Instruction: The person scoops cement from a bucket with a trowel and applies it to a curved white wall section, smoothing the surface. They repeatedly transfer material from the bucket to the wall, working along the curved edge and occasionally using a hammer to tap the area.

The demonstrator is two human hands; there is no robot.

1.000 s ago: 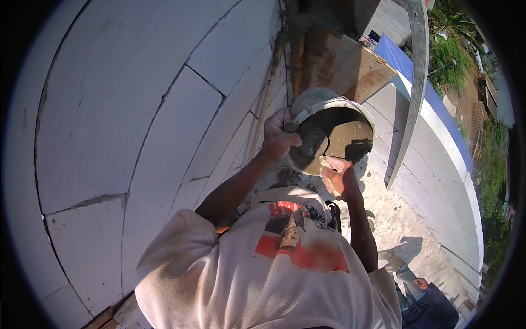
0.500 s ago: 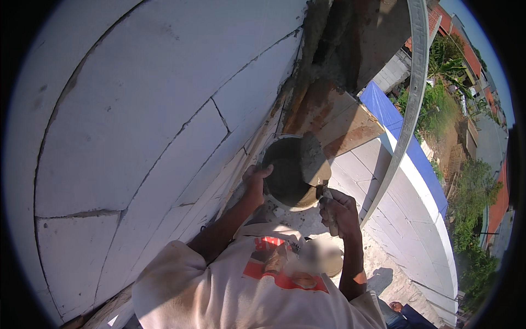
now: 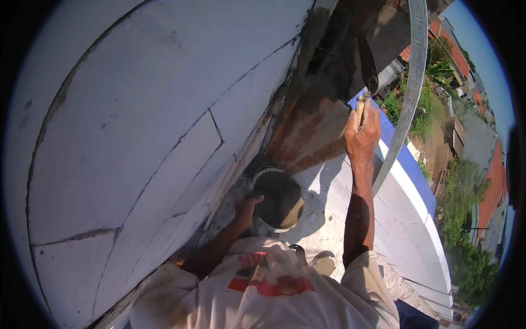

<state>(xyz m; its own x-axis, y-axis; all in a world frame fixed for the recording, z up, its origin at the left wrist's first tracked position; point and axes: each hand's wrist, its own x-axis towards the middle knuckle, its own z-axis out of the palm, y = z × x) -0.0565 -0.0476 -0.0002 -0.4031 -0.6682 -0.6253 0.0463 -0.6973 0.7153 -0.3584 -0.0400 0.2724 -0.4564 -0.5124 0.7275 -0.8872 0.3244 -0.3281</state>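
Gripping the rim of a round bucket (image 3: 280,200) of grey mortar low beside the white block wall (image 3: 137,126), the left hand (image 3: 246,208) holds it steady, while the right hand (image 3: 362,134) is shut tight on a trowel (image 3: 366,60) raised far up against the dark wet patch (image 3: 323,71).

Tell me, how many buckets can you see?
1. The bucket sits low beside the white block wall, with the left hand on its rim. More may be hidden behind the person's body.

Sunlit white block wall (image 3: 137,126), rooftops (image 3: 493,181) beyond
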